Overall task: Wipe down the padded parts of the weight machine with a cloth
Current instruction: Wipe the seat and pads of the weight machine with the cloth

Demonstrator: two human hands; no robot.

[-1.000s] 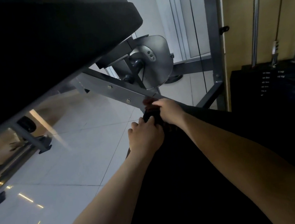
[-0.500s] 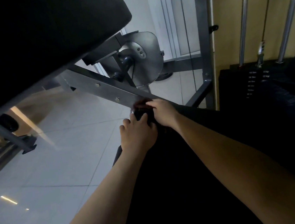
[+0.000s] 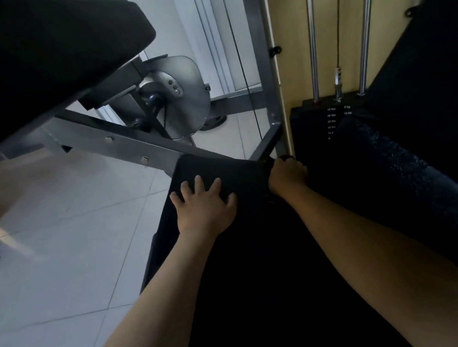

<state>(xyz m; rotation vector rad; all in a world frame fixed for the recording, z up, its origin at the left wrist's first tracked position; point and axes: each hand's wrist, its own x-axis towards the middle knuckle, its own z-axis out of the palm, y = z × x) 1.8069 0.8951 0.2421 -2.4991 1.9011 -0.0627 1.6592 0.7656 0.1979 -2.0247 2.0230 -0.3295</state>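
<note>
A black seat pad (image 3: 221,168) of the weight machine stretches from below me to its far edge. My left hand (image 3: 205,204) lies flat on it near the far left corner, fingers spread, holding nothing. My right hand (image 3: 286,176) is closed at the pad's far right corner over a dark cloth (image 3: 287,157), of which only a small bit shows past the fingers. A second large black pad (image 3: 37,52) hangs above at the upper left. A black foam roller pad (image 3: 393,169) runs along the right.
A grey steel beam (image 3: 122,145) with bolts crosses under the upper pad toward the seat. Behind it sit a metal cam plate (image 3: 181,93), an upright post (image 3: 263,55), the black weight stack (image 3: 314,129) and its chrome guide rods (image 3: 312,35). A white tiled floor (image 3: 59,249) lies left.
Both hands were together at the pad's far edge. My right hand has slid right to the corner with the cloth, and my left hand has spread flat on the pad.
</note>
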